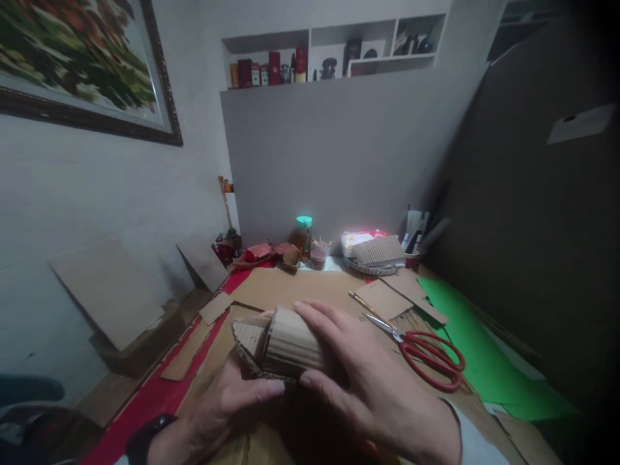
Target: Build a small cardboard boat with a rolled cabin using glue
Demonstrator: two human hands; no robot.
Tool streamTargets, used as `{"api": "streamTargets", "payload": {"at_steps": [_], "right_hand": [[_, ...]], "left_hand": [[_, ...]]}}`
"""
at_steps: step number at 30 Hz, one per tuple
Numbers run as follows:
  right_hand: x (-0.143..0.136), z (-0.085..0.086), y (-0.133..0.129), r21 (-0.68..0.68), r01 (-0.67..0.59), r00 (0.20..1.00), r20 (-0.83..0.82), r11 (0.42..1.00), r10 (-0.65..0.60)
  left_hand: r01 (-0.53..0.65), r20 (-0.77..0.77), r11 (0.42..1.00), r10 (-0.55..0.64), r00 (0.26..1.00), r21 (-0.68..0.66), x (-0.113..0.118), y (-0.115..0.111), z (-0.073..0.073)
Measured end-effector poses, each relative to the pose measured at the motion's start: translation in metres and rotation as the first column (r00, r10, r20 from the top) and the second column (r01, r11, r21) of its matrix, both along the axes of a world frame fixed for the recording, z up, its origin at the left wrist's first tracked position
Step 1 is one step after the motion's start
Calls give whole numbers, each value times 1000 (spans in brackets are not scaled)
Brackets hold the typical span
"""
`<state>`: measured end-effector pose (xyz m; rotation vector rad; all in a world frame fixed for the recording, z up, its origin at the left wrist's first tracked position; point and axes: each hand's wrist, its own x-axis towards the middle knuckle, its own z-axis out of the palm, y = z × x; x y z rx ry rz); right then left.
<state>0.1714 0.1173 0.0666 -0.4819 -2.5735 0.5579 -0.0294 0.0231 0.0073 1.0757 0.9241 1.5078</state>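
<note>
Both hands press a corrugated cardboard roll [285,345] into shape just above the tabletop [271,287]: the right hand [368,381] wraps its top, the left hand [227,403] pinches its lower edge. I judge the curl is being formed; next needs steady, even squeezing, with the red scissors [429,355] waiting nearby.

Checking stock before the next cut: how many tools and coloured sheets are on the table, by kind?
Red-handled scissors: 1
Pencil or brush, too blurred to tell which: 1
Green sheet: 1
Corrugated cardboard piece held by left hand and right hand: 1
Total: 4
</note>
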Motion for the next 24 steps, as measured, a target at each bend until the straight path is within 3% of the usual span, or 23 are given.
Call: {"api": "streamTargets", "payload": {"at_steps": [4,7,12,16,24], "right_hand": [[-5,9,-4,13,-25,997,76,1000,24],[-8,12,-8,15,-27,995,99,1000,25],[-11,18,-11,30,-42,992,116,999,38],[-11,25,-12,15,-63,986,155,998,60],[-9,27,-9,-18,-117,979,168,993,118]], "left_hand": [[-46,-63,999,48,997,23,-4,-6,-1],[-38,-40,999,38,998,10,-10,-13,-6],[-156,46,988,156,987,9,-12,-25,-9],[-115,136,993,118,984,-30,-11,-31,-4],[-65,82,998,67,994,-20,-15,-36,-5]]}}
